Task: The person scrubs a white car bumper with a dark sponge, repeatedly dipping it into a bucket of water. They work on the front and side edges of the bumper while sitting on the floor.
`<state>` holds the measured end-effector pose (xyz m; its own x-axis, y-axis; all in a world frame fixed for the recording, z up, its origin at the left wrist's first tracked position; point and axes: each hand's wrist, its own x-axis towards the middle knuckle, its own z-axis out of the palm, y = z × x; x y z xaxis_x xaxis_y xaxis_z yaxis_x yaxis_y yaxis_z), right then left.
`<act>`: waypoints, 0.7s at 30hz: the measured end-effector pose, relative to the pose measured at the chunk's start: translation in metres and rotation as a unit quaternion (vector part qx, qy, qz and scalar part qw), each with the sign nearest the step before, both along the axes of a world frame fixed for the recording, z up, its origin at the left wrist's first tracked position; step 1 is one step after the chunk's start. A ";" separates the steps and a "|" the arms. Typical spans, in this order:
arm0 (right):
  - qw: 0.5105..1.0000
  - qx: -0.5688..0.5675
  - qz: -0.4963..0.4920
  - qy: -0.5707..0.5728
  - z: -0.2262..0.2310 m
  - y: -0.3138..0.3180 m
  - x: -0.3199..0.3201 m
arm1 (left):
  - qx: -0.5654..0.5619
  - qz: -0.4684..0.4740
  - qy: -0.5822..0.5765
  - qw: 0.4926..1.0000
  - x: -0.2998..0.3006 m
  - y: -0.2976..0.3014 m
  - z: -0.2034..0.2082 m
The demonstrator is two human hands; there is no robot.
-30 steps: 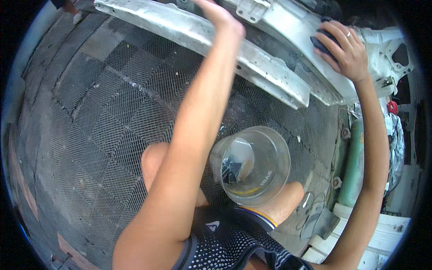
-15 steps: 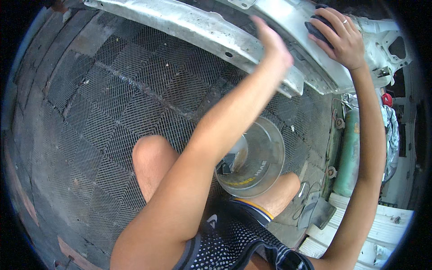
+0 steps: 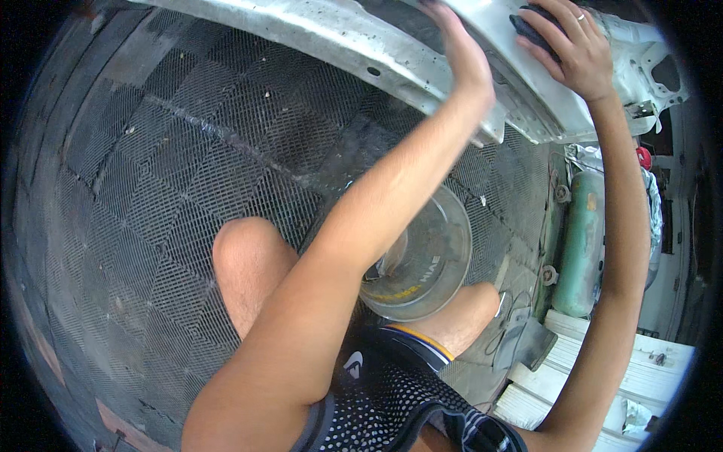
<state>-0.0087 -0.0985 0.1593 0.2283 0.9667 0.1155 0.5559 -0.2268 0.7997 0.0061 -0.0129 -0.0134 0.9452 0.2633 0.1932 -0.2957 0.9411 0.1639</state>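
A large pale grey painted metal body panel runs across the top of the view. My left hand lies on it with flat fingers, blurred by motion, and holds nothing that I can see. My right hand presses a small dark sanding block against the panel farther right. Below, between my bare knees, a clear plastic bucket with a little liquid in it stands on the floor.
Black rubber grid mats cover the floor on the left. A green gas cylinder lies at the right, with white planks and a dark flat tool near it.
My left hand has slid to the right along the panel, closer to my right hand. The right hand has stayed on the dark block.
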 end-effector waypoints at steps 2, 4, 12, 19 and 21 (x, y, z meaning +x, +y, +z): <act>1.000 0.000 -0.007 0.000 -0.004 -0.006 0.001 | -0.080 -0.066 0.141 0.985 0.033 0.030 0.015; 1.000 0.004 0.019 -0.016 -0.001 0.013 0.007 | -0.133 -0.046 0.153 0.978 0.084 0.054 -0.007; 1.000 -0.004 -0.021 -0.020 -0.002 -0.008 0.005 | -0.173 -0.034 0.107 0.979 0.131 0.107 -0.035; 1.000 -0.001 -0.002 -0.022 -0.003 0.005 0.010 | -0.200 -0.027 0.021 0.979 0.130 0.084 -0.040; 1.000 -0.009 -0.020 -0.020 -0.005 -0.010 0.007 | -0.172 -0.121 0.056 0.976 0.062 0.017 -0.026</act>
